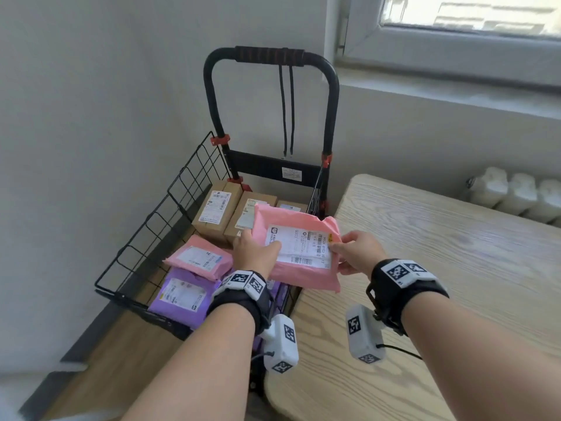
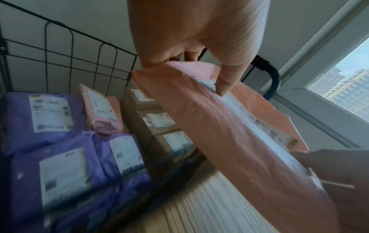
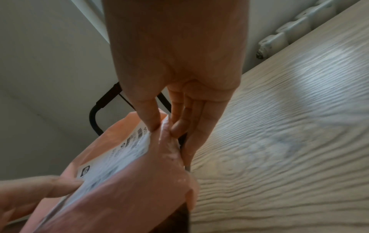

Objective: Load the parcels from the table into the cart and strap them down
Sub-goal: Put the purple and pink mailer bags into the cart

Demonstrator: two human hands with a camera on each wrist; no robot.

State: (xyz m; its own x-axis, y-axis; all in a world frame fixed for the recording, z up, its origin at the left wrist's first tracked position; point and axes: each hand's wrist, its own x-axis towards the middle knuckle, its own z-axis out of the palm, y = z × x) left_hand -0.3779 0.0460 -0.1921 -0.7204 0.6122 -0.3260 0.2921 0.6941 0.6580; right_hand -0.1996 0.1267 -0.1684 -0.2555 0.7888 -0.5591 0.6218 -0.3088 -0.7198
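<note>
Both hands hold a pink mailer parcel [image 1: 299, 243] with a white label in the air over the right side of the black wire cart [image 1: 158, 226]. My left hand [image 1: 255, 252] grips its left edge, thumb on the label [image 2: 223, 88]. My right hand [image 1: 355, 250] pinches its right edge, thumb on top [image 3: 148, 116] and fingers beneath. Inside the cart lie brown boxes [image 1: 214, 209] at the back, a smaller pink mailer [image 1: 198, 256] and purple mailers [image 1: 182, 296] in front. Two black straps [image 1: 287, 113] hang from the cart handle [image 1: 270, 56].
A light wooden table [image 1: 455, 268] stands to the right of the cart, its edge right against the cart's side. A grey wall is behind, a window [image 1: 470, 22] at upper right, a white radiator [image 1: 516, 192] beyond the table.
</note>
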